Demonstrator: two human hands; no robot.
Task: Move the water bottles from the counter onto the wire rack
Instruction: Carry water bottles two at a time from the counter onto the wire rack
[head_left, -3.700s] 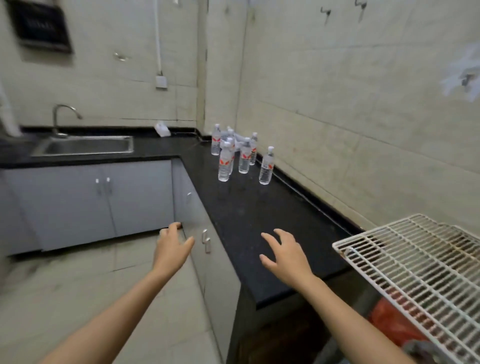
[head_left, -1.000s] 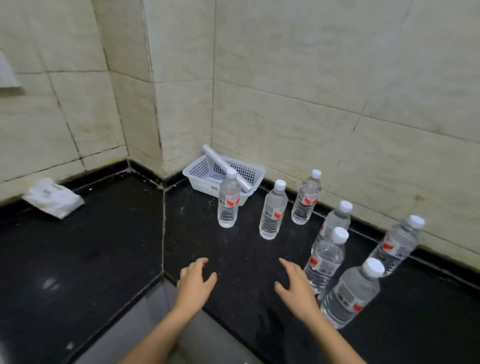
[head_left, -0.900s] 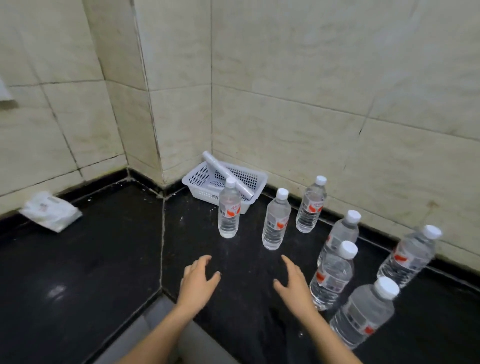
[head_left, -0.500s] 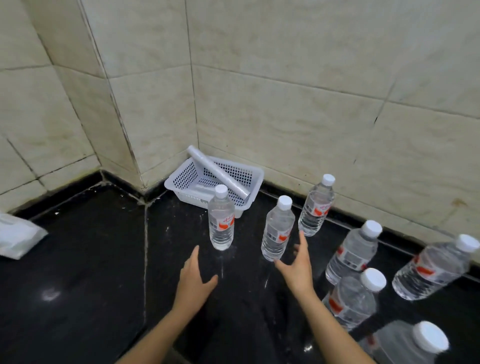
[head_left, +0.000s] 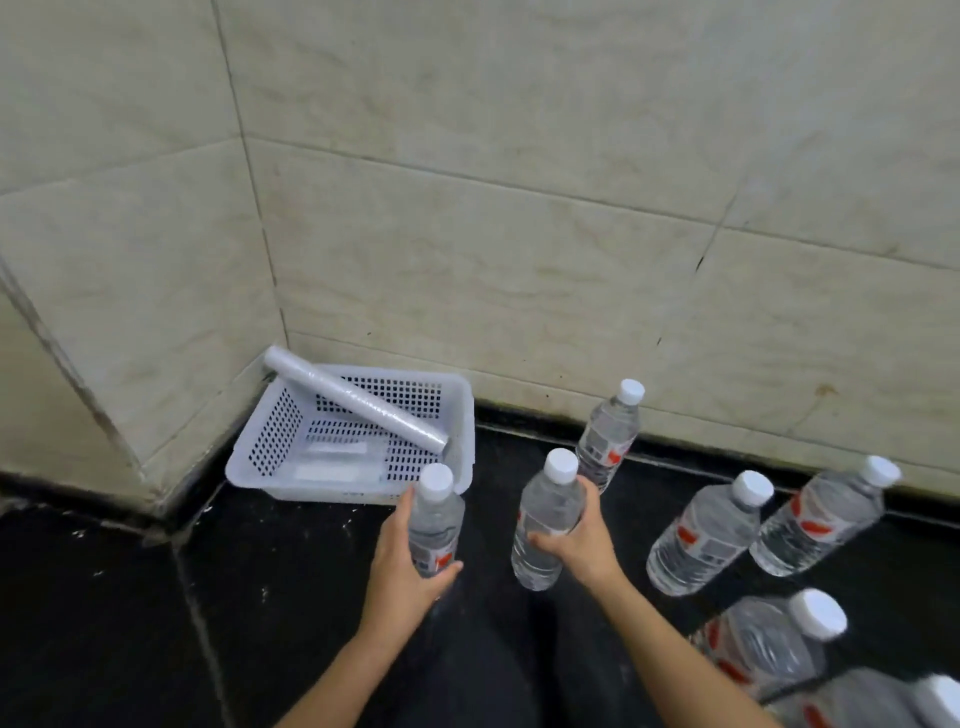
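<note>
The left hand (head_left: 402, 564) grips the left bottle (head_left: 436, 514), the right hand (head_left: 584, 545) the middle bottle (head_left: 545, 512), both upright.

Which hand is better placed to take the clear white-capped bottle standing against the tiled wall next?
Right, probably: the right hand, gripping one bottle, is just in front of that clear plastic wall-side bottle; the left hand, gripping another bottle, is farther off by the white perforated basket.
</note>
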